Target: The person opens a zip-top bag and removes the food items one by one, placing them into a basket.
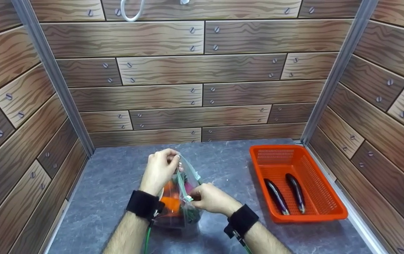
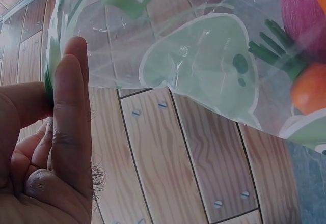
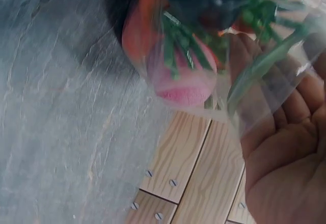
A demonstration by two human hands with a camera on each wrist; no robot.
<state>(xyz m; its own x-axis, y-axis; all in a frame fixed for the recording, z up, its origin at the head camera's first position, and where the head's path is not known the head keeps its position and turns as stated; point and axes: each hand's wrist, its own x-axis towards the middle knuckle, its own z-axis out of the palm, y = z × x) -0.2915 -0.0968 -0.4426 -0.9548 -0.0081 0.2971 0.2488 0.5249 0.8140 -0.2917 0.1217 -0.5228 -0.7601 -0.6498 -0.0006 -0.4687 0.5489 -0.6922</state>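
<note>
A clear zip bag [image 1: 168, 221] with green printing stands on the table, its mouth edges apart. Inside are an orange vegetable with green stalks [image 2: 310, 89], a pink-purple vegetable [image 3: 183, 89] and other greens, partly hidden by the film. My left hand [image 1: 159, 171] pinches the far end of the bag's green top strip between thumb and fingers. At the near end, my right hand [image 1: 213, 199] holds the strip, with fingers behind the film in the right wrist view. Two dark eggplants, a left one [image 1: 276, 195] and a right one [image 1: 295, 192], lie apart from both hands.
An orange plastic basket [image 1: 309, 218] stands at the right of the grey marbled table [image 1: 110, 190], with the eggplants in it. Wood-patterned walls [image 1: 159, 95] enclose the back and sides. A white ring [image 1: 131, 18] hangs high on the back wall.
</note>
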